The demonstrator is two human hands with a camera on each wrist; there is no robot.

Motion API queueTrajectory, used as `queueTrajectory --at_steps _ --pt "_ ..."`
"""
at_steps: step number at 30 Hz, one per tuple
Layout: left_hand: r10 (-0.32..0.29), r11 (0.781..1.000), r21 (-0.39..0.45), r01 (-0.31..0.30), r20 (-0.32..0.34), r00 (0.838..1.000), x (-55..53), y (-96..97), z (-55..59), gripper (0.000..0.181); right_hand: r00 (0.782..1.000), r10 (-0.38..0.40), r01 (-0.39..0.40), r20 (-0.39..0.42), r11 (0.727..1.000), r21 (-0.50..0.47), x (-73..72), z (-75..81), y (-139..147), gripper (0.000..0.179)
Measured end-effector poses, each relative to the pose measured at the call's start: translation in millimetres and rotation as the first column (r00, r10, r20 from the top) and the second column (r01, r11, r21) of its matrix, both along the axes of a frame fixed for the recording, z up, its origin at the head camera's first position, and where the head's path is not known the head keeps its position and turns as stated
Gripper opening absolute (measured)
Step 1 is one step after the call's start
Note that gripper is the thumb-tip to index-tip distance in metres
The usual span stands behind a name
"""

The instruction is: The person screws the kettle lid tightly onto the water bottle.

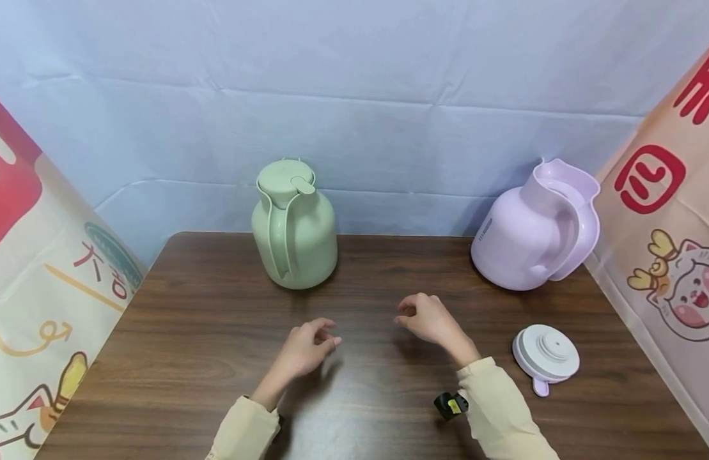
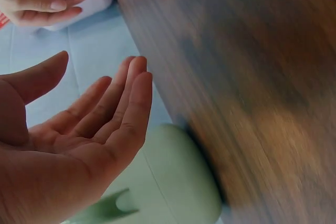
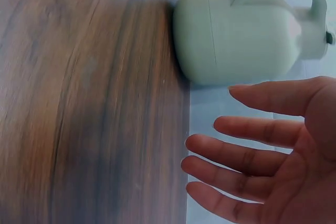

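Observation:
My left hand (image 1: 305,348) hovers over the middle of the table, fingers loosely bent and holding nothing. To its right, my right hand (image 1: 431,319) is also empty, its fingers relaxed and spread in the right wrist view. A green thermos jug (image 1: 296,236) stands upright at the back, beyond the left hand, with its lid (image 1: 282,179) on and its handle toward me. At the back right stands a lilac thermos jug (image 1: 518,236), its mouth uncovered. A round white and lilac lid (image 1: 550,354) lies in front of it, its tab pointing toward me. Neither hand touches a jug or the lid.
The brown wooden table (image 1: 181,358) ends at a pale blue cloth backdrop (image 1: 354,76) just behind the jugs. Printed cloths hang on both sides, the right one (image 1: 676,255) close to the lilac jug. A black strap piece (image 1: 451,405) shows at the right wrist.

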State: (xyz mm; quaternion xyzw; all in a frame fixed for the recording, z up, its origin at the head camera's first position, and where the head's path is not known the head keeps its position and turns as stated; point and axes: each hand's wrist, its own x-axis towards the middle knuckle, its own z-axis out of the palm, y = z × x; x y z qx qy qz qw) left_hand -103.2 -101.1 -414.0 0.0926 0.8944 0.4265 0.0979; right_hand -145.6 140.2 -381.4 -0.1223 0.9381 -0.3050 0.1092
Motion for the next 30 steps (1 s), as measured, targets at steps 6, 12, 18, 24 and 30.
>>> queueTrajectory --at_steps 6,12,18,24,30 --pt "-0.112 0.993 -0.037 0.112 0.009 0.994 7.4 12.2 -5.0 0.014 1.0 -0.016 0.016 -0.003 1.0 0.014 0.2 2.8 20 0.024" --pt "-0.21 0.976 -0.034 0.214 0.087 0.974 14.1 17.4 -16.8 0.016 0.999 -0.037 0.038 -0.032 0.999 0.035 -1.3 4.4 41 0.023" --pt "-0.236 0.967 -0.078 0.242 0.079 0.968 17.5 16.2 -26.0 0.018 0.998 -0.067 0.068 -0.017 0.996 0.051 -2.0 6.4 58 0.024" --pt "-0.234 0.963 -0.128 0.239 0.054 0.971 19.9 15.2 -31.1 0.016 0.998 -0.069 0.069 -0.005 0.996 0.059 -0.4 7.7 72 0.026" --pt "-0.21 0.97 -0.109 0.217 0.067 0.975 21.3 14.9 -31.4 0.016 0.996 -0.092 0.093 -0.011 0.994 0.058 -0.8 10.6 87 0.025"
